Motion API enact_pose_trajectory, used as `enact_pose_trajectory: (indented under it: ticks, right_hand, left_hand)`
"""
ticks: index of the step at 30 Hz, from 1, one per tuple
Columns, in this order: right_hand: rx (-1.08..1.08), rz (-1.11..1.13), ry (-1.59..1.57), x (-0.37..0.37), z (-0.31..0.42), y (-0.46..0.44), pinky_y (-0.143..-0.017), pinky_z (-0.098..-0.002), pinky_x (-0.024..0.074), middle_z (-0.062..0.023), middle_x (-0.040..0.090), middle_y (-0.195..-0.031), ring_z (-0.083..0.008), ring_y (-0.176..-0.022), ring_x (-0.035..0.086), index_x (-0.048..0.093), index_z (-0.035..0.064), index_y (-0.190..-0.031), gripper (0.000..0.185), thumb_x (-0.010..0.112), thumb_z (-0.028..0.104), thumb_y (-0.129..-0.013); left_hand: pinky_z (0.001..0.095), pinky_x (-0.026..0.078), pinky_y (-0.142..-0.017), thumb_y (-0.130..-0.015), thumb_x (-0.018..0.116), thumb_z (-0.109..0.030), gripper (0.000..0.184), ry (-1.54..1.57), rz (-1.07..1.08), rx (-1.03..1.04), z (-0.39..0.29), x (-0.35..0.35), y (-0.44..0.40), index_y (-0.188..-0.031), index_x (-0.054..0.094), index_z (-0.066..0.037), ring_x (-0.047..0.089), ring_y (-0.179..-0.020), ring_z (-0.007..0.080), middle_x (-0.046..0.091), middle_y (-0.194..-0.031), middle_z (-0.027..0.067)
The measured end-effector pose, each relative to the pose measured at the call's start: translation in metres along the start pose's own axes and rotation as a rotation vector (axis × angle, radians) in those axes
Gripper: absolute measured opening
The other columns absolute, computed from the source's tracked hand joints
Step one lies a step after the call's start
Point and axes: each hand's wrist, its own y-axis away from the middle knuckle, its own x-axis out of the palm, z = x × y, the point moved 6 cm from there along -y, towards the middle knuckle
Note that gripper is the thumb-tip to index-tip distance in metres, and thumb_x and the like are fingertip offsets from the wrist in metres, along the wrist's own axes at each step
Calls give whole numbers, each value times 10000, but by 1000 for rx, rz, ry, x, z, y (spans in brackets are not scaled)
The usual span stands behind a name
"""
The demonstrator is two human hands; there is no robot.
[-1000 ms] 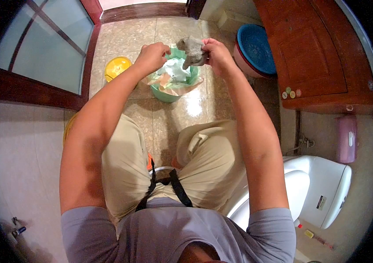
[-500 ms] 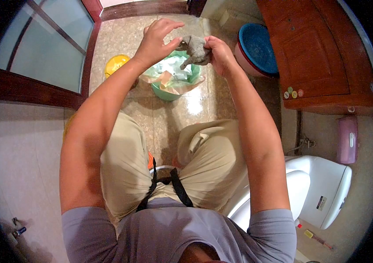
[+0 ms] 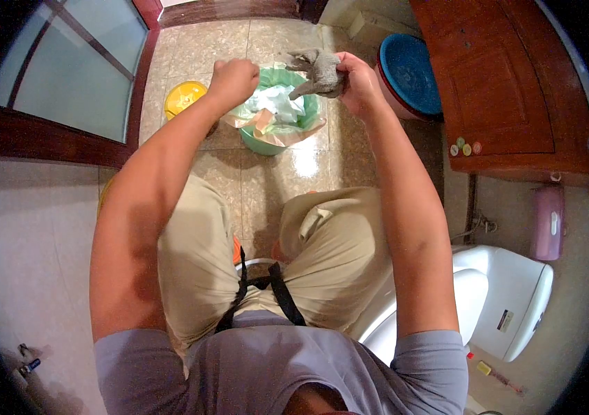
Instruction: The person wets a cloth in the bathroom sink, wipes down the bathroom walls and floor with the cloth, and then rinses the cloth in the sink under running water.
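A crumpled grey cloth (image 3: 320, 73) is gripped by my right hand (image 3: 359, 84), with loose folds pointing to the left. My left hand (image 3: 235, 84) is closed in a fist, apart from the cloth; whatever its fingers may hold is hidden. Both hands are above the floor near a green bin (image 3: 267, 146). The bin has a pale liner folded over its rim, and white crumpled paper or plastic (image 3: 277, 102) lies inside it.
A yellow round container (image 3: 184, 97) stands left of the bin. A blue basin (image 3: 409, 72) is stacked at the right beside a wooden cabinet (image 3: 499, 83). Near my right side is a white toilet (image 3: 502, 297). A framed glass door (image 3: 76, 69) stands at the left.
My left hand has come away from the cloth, moving down and left, and its spread fingers have closed. My right hand, still holding the cloth, has shifted slightly right.
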Motion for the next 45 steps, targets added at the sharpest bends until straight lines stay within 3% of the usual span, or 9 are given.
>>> enact_pose_trajectory:
  ticks: [9, 12, 15, 22, 31, 35, 38, 44, 45]
  right_hand:
    - [28, 22, 29, 10, 7, 12, -621, -324, 446, -57, 555, -767, -191, -686, 519, 547, 35, -849, 130, 434, 66, -793]
    - [18, 37, 71, 1, 0, 1, -595, -320, 418, -45, 539, -747, -181, -663, 497, 534, 49, -822, 104, 455, 115, -830]
    - [-8, 37, 94, -5, -4, -1, -590, -312, 395, -35, 529, -748, -167, -658, 478, 531, 66, -809, 127, 481, 170, -860]
    - [-1, 30, 170, 2, -4, 1, -615, -292, 384, -25, 533, -768, -151, -683, 476, 556, 71, -842, 119, 502, 174, -865]
    - [8, 30, 77, 6, 6, 7, -664, -318, 441, -44, 545, -772, -187, -731, 524, 552, 39, -833, 104, 463, 51, -781]
    - [28, 45, -99, -1, 0, -4, -705, -337, 460, -51, 543, -792, -201, -745, 527, 543, 48, -836, 104, 451, 49, -788]
    - [50, 11, -133, -6, -6, -8, -697, -337, 456, -53, 536, -807, -204, -742, 519, 537, 56, -839, 102, 441, 53, -806]
    - [64, 34, 58, 5, -11, -3, -659, -344, 455, -46, 514, -768, -192, -713, 511, 528, 56, -826, 62, 468, 68, -814]
    - [73, 72, 381, 2, -19, -5, -617, -340, 445, -55, 531, -745, -181, -689, 508, 548, 43, -831, 90, 470, 87, -824]
  left_hand:
    - [504, 338, -875, -760, 593, -183, 229, -135, 284, -91, -6, 11, 4, -976, 659, -148, 502, -1068, 280, 584, -1004, 126]
    - [507, 334, -889, -734, 622, -179, 261, 125, -113, 1, -11, -2, 10, -979, 648, -95, 557, -983, 270, 587, -969, 97]
    - [453, 370, -883, -739, 621, -153, 263, 341, -135, -66, -14, -26, -3, -992, 648, -84, 563, -971, 258, 598, -939, 95]
    - [348, 459, -770, -798, 611, -159, 187, 339, -542, 403, -47, -58, -6, -959, 640, -67, 587, -835, 244, 601, -888, 93]
    - [413, 412, -832, -796, 633, -256, 216, 100, 0, -91, 1, -7, -12, -912, 641, -73, 579, -921, 272, 612, -852, 105]
    - [553, 334, -875, -794, 625, -287, 347, -115, 220, -81, 3, 22, 16, -1092, 589, -112, 555, -995, 305, 597, -1001, 105]
    - [501, 359, -873, -771, 629, -232, 389, -233, 413, -95, 0, 21, 7, -1141, 554, -137, 559, -996, 285, 585, -1043, 81]
    - [410, 393, -855, -734, 565, -131, 342, 221, -132, 43, -13, -21, 3, -1075, 580, -117, 576, -957, 238, 593, -978, 72]
    - [407, 395, -854, -736, 561, -128, 339, 223, -150, 25, -12, -22, 3, -1074, 583, -118, 578, -958, 236, 594, -978, 72]
